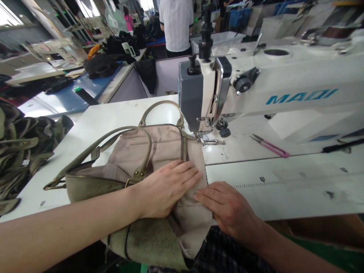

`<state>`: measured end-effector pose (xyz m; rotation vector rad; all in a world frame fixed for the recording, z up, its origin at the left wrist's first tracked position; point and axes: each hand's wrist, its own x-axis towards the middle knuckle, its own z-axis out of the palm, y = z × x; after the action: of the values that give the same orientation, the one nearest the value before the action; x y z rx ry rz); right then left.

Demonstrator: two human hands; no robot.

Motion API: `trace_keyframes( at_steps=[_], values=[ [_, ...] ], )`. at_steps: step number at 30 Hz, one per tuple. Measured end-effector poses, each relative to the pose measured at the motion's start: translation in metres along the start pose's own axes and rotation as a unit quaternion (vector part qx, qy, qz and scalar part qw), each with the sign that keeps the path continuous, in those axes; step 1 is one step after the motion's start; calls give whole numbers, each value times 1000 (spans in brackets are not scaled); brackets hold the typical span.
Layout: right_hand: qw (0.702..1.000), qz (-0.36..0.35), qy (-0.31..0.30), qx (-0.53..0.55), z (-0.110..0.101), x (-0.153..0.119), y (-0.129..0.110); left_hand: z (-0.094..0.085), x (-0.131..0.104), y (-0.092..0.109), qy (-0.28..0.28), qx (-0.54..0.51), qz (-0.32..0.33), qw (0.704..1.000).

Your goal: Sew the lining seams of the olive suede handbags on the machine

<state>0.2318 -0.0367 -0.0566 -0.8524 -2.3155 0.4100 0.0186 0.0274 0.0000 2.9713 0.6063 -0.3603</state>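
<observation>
An olive green bag (148,242) with a beige lining (167,146) lies opened out on the white sewing table. Its lining edge runs up to the presser foot (209,141) of the sewing machine (273,83). My left hand (173,184) rests flat on the lining, fingers extended. Lower right, my right hand (227,204) has its fingers closed on the lining's edge, thumb hidden underneath. Two olive handles (146,151) arch over the bag on the left and at the back.
Pink-handled snips (270,146) lie right of the presser foot. More camouflage bags (25,151) are piled at the far left. Behind stand another sewing machine (58,53), a blue table (96,81) with a thread cone (85,95), and a person in a white shirt (178,26).
</observation>
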Motion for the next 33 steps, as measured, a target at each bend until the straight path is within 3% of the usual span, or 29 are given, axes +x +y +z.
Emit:
trace_keyframes(
  at_steps=[4, 7, 13, 19, 25, 29, 33],
  values=[
    [999, 23, -36, -10, -6, -9, -12, -7, 5, -5, -23, -30, -14, 999],
    [998, 1, -23, -54, -4, -17, -14, -18, 9, -3, -60, -34, -18, 997],
    [992, -65, -1, -108, -3, -24, 3, -30, 17, 2, -123, -26, -43, 991],
    [986, -81, -23, -147, -8, -11, 20, -36, 25, -19, -126, -47, -55, 989],
    [994, -36, -6, -103, -4, 2, 23, -51, 30, -28, -169, -102, -72, 978],
    [994, -43, -2, -101, -2, 9, 31, -55, 37, -38, -181, -102, -82, 975],
    [993, -48, -32, -103, -1, 20, 41, -56, 41, -52, -200, -86, -78, 973]
  ],
)
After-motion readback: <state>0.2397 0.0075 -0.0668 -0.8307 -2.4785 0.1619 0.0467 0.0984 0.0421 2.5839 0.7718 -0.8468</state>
